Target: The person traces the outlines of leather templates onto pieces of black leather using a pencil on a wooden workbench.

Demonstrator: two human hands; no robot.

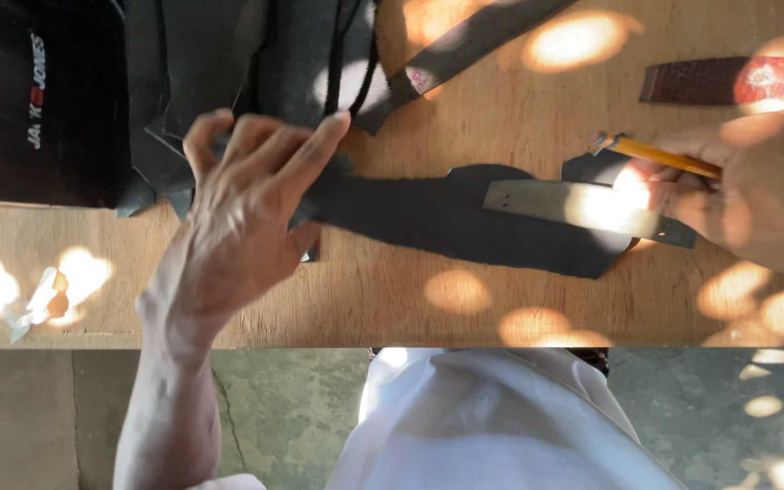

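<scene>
Two hands (238, 218), one ruler (583, 207), one pencil (660, 156)
</scene>
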